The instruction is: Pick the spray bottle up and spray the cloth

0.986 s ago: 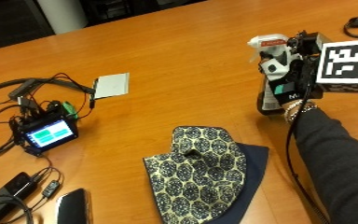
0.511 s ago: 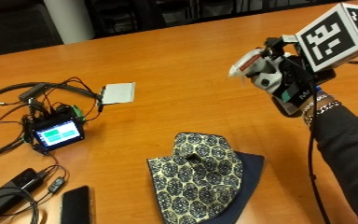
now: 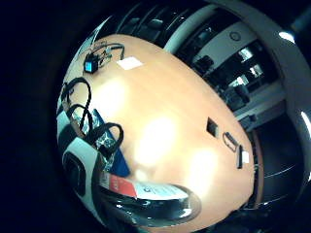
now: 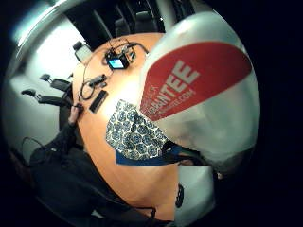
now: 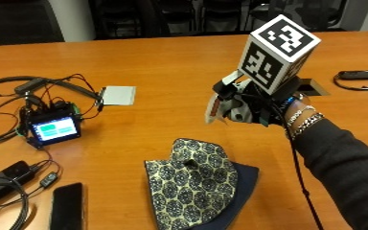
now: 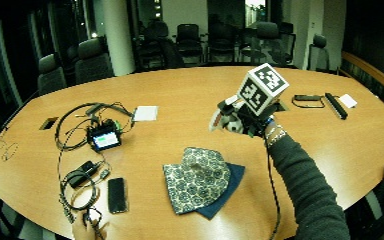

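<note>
The gloved right hand (image 5: 251, 108) grips the spray bottle (image 5: 219, 106), fingers curled round it, above the worktop (image 5: 171, 62), nozzle tilted toward the patterned cloth (image 5: 193, 184) near the front edge.

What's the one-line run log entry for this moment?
right hand: holds spray bottle in the air | nozzle: tilted toward cloth | cloth: crumpled on table, untouched | spray: none visible

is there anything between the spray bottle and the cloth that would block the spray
Nothing visible does. The right hand holds the spray bottle in the air above the table, nozzle tipped down toward the patterned cloth. Only open air and bare wood lie between them; the small screen device sits well off to the side.
</note>
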{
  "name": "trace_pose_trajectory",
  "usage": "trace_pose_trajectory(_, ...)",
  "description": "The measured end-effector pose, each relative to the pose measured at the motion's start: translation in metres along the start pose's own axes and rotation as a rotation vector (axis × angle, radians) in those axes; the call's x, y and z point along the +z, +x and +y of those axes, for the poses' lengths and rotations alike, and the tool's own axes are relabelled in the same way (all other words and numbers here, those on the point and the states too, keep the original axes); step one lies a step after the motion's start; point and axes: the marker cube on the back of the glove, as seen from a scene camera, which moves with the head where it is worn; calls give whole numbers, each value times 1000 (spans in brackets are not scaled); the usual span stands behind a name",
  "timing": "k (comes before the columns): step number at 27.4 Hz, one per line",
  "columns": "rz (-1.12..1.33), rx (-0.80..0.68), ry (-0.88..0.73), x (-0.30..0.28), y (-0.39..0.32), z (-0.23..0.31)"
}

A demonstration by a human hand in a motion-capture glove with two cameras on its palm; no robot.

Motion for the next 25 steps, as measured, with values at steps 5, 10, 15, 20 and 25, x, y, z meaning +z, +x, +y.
trace_pose_trajectory(5, 96, -55, -106, 13, -10, 5)
trace_pose_trajectory(10, 201, -117, -207, 37, -23, 11)
trace_pose_trajectory(15, 272, -156, -294, 54, -29, 23)
trace_pose_trajectory(20, 310, -133, -368, 56, -12, 61)
trace_pose_trajectory(25, 316, -98, -374, 47, 2, 74)
